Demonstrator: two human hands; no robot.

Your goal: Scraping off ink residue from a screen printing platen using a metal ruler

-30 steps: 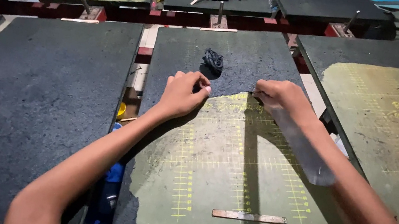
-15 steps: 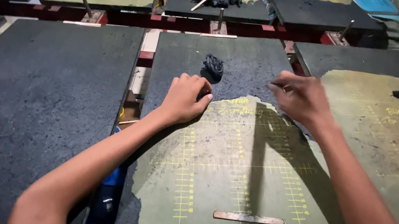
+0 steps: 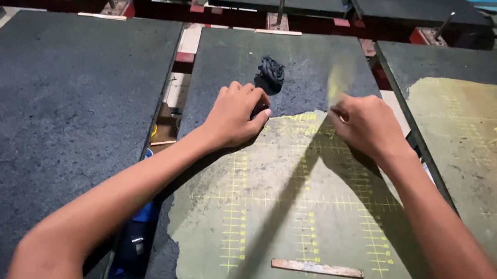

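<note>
board (image 3: 313, 238), centre of frame: flat, black coating scraped back to a green gridded face. left hand (image 3: 236, 114), fingers curled, presses down at the coating's edge, holding nothing. right hand (image 3: 366, 122), closed on a blurred pale scraper (image 3: 337, 84). black scrapings (image 3: 271, 71) just above left hand. wooden stick (image 3: 317, 268) lies lower centre.

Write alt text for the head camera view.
Two bare hands rest on a dark board at the edge of its black coating: the left hand pressed flat, the right hand gripping a blurred scraper. Beyond lies a black clump; nearer, a wooden stick on the yellow-gridded surface.
</note>
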